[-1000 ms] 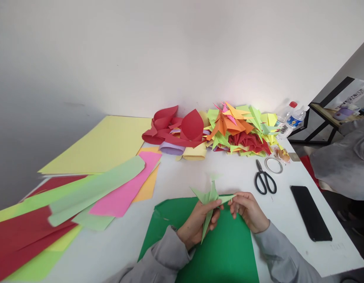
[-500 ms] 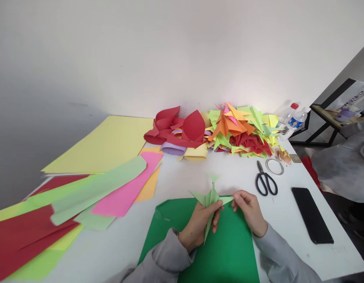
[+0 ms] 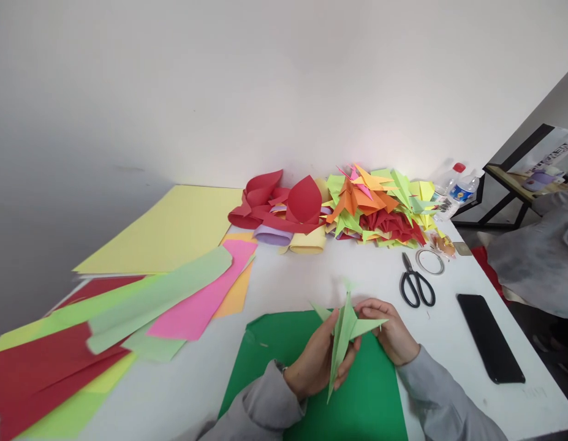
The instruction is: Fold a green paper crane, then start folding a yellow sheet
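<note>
A pale green folded paper crane (image 3: 342, 337) is held over a green sheet (image 3: 361, 404) that lies on the table. Its body is gripped between the thumb and fingers of my left hand (image 3: 314, 361), and its long point hangs down toward me. My right hand (image 3: 394, 334) is curled around the crane's right wing, with the wing tip showing in front of the fingers. Some right fingertips are hidden behind the paper.
Folded paper shapes (image 3: 366, 202) and rolled red paper (image 3: 304, 202) are heaped by the wall. Coloured sheets (image 3: 187, 306) spread on the left. Scissors (image 3: 416, 288), a tape roll (image 3: 429, 262), a phone (image 3: 490, 338) and bottles (image 3: 462, 187) are on the right. A person (image 3: 536, 251) is beyond the table.
The crane has turned and come slightly right and nearer, so its body shows more. My right hand has shifted from pinching the wing tip to farther in, behind the wing.
</note>
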`<state>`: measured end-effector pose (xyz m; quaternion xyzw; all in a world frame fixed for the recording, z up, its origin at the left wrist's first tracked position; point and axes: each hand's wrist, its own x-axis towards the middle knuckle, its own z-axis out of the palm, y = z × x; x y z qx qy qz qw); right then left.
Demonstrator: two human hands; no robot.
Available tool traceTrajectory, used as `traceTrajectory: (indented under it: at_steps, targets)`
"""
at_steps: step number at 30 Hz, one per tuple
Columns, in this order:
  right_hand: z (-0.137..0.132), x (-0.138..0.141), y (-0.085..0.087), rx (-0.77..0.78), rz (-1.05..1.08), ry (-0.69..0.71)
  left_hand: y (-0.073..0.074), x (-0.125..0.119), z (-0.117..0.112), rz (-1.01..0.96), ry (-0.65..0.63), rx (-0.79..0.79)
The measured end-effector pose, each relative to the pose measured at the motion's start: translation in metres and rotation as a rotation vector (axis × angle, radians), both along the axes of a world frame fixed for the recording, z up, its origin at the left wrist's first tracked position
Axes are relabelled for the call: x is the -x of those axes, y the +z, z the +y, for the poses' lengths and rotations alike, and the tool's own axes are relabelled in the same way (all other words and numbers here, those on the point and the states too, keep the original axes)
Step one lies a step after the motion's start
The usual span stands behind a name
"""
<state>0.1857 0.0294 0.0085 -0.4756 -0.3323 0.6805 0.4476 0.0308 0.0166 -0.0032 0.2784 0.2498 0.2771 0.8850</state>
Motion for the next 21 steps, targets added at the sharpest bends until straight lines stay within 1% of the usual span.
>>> traceTrajectory:
  at_steps: [2,5,6,7,8,9,10,11,12,13,15,17,18,19,21]
  targets:
    - [0.002,-0.002,-0.004,-0.046,-0.019,-0.069,-0.002,-0.001,0.001,0.011,0.059,0.008]
    - [0.002,-0.009,-0.007,-0.111,-0.054,-0.181,-0.002,-0.002,0.001,0.039,0.218,-0.017]
    - [0.001,-0.012,-0.006,-0.167,-0.101,-0.233,-0.002,-0.002,0.001,0.044,0.274,-0.021]
    - [-0.002,-0.014,-0.005,-0.249,-0.171,-0.281,-0.002,-0.002,0.001,0.048,0.328,-0.022]
    - [-0.006,-0.015,-0.002,-0.386,-0.289,-0.335,-0.002,-0.002,0.001,0.049,0.368,-0.020]
    - [-0.010,-0.014,0.000,-0.554,-0.430,-0.359,-0.003,-0.002,0.002,0.047,0.395,-0.017]
    - [-0.014,-0.012,0.003,-0.724,-0.564,-0.342,-0.004,-0.002,0.002,0.037,0.405,-0.013]
    - [-0.018,-0.009,0.006,-0.855,-0.661,-0.298,-0.005,-0.003,0.002,0.018,0.402,-0.008]
    - [-0.023,-0.005,0.007,-0.961,-0.742,-0.219,-0.006,-0.003,0.002,-0.011,0.389,-0.001]
    - [-0.026,0.000,0.008,-1.034,-0.817,-0.132,-0.008,-0.004,0.002,-0.046,0.375,0.004]
    - [-0.030,0.009,0.008,-1.140,-0.940,-0.086,-0.010,-0.005,0.002,-0.117,0.357,0.009]
    - [-0.031,0.015,0.005,-1.150,-0.972,-0.098,-0.013,-0.006,0.003,-0.161,0.350,0.028]
    - [-0.031,0.015,0.004,-1.111,-0.955,-0.122,-0.013,-0.007,0.003,-0.170,0.353,0.046]
    - [-0.030,0.015,0.003,-1.045,-0.922,-0.152,-0.013,-0.007,0.003,-0.172,0.363,0.066]
    - [-0.027,0.013,0.002,-0.828,-0.822,-0.196,-0.013,-0.007,0.004,-0.164,0.403,0.089]
